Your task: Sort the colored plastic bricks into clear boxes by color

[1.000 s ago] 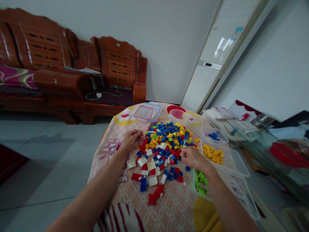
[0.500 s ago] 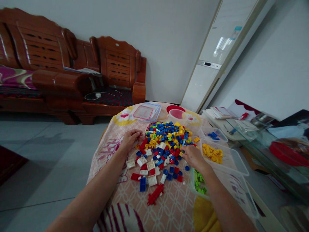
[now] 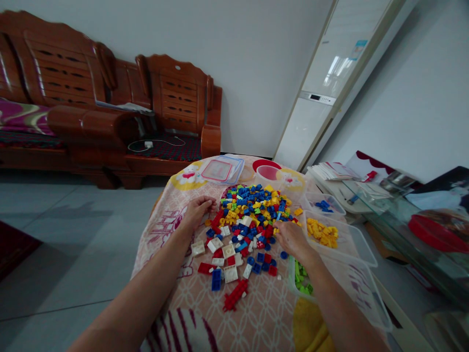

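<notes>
At the four o'clock edge of the brick pile (image 3: 252, 205), with twelve taken as the table's far side, the right hand (image 3: 293, 238) bends down with its fingers drawn narrowly together; whether a piece sits between the fingertips is too small to tell. At nine o'clock of the pile, the left hand (image 3: 200, 211) is low over the tablecloth (image 3: 271, 315), its fingers loosely curled beside the outermost bricks; I cannot tell whether it holds anything.

The pile lies between the two hands, mixing blue, yellow, red, white and green pieces. Its larger white bricks (image 3: 230, 274) spread toward seven o'clock, with a blue brick (image 3: 216, 280) just beside them. At six o'clock, nearer the person, a long red piece (image 3: 236, 295) lies slantwise on the cloth.

Farther out, clear boxes line the right side. A small box (image 3: 312, 201) at three o'clock holds blue pieces; next to it, a longer box (image 3: 357, 239) holds yellow ones. At about four o'clock, a large box (image 3: 383, 300) has green pieces (image 3: 302, 278) gathered at its left end, partly hidden by the right forearm. Flat lids (image 3: 220, 169) lie at eleven o'clock, and a round tub (image 3: 268, 173) stands near twelve-thirty.
</notes>
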Demonstrator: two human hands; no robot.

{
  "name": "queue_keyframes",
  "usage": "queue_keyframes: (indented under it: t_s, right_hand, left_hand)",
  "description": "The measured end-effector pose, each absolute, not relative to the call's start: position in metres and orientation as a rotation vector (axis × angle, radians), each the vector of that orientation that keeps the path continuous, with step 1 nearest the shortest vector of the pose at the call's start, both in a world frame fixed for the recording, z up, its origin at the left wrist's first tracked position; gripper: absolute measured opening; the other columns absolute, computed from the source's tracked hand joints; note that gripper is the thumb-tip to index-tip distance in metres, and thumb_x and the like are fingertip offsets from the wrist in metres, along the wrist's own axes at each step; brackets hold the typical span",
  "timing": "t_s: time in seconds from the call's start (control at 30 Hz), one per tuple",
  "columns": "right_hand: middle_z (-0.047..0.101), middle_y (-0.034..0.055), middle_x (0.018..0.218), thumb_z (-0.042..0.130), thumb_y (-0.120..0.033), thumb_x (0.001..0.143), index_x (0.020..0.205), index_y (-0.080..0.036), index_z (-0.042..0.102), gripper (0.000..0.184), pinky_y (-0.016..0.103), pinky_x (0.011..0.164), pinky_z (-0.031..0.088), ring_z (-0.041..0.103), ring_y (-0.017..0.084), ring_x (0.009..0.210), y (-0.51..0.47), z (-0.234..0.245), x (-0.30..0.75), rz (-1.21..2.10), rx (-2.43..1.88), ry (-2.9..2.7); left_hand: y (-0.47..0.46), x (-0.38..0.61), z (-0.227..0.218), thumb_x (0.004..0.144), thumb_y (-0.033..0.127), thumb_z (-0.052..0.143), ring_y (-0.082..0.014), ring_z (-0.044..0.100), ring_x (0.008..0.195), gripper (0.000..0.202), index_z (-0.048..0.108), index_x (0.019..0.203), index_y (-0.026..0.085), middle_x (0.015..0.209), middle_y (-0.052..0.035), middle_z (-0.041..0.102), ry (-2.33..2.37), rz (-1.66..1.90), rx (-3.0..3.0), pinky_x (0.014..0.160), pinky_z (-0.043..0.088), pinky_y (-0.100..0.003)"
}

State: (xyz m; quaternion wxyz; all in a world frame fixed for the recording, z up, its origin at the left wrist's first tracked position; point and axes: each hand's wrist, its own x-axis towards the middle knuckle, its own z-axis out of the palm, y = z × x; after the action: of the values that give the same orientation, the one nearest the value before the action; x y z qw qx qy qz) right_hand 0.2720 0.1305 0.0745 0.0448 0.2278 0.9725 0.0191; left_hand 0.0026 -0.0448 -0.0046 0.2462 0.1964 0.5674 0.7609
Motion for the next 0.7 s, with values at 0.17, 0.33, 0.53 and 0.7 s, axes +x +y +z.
queue_keyframes:
  t_s: [0.17, 0.33, 0.53, 0.7]
  right_hand:
    - [0.072, 0.0061, 0.087, 0.051, -0.018, 0.084, 0.086, -0.020, 0.069, 0.018, 0.024, 0.069, 0.038, 0.065, 0.018, 0.085, 0.130, 0.073, 0.270, -0.002, 0.598, 2.967]
    - [0.072, 0.0075, 0.088, 0.056, -0.020, 0.080, 0.082, -0.020, 0.070, 0.014, 0.025, 0.067, 0.039, 0.065, 0.022, 0.090, 0.129, 0.064, 0.269, 0.133, 0.492, 2.892]
    - [0.071, 0.0097, 0.093, 0.052, -0.017, 0.083, 0.090, -0.018, 0.068, 0.018, 0.026, 0.070, 0.041, 0.065, 0.022, 0.090, 0.119, 0.061, 0.267, 0.241, 0.529, 2.857]
    - [0.071, 0.0091, 0.086, 0.052, -0.021, 0.085, 0.081, -0.017, 0.068, 0.016, 0.026, 0.069, 0.041, 0.065, 0.020, 0.085, 0.120, 0.069, 0.269, 0.048, 0.507, 2.949]
  left_hand:
    - [-0.045, 0.003, -0.003, 0.059, 0.035, 0.074, -0.0123, 0.059, 0.060, 0.031, 0.066, 0.077, 0.012, 0.073, -0.0053, 0.067, 1.559, 2.070, 0.529, 0.058, 0.048, -0.024]
    - [-0.045, 0.003, -0.004, 0.059, 0.037, 0.075, -0.0126, 0.058, 0.060, 0.032, 0.067, 0.076, 0.012, 0.071, -0.0054, 0.067, 1.570, 2.063, 0.544, 0.058, 0.048, -0.025]
    - [-0.044, 0.000, -0.008, 0.060, 0.038, 0.075, -0.0133, 0.059, 0.061, 0.032, 0.067, 0.077, 0.012, 0.072, -0.0060, 0.067, 1.573, 2.061, 0.554, 0.058, 0.048, -0.026]
    - [-0.044, 0.000, -0.007, 0.060, 0.036, 0.074, -0.0124, 0.059, 0.060, 0.031, 0.067, 0.078, 0.011, 0.073, -0.0060, 0.067, 1.555, 2.072, 0.544, 0.059, 0.048, -0.025]
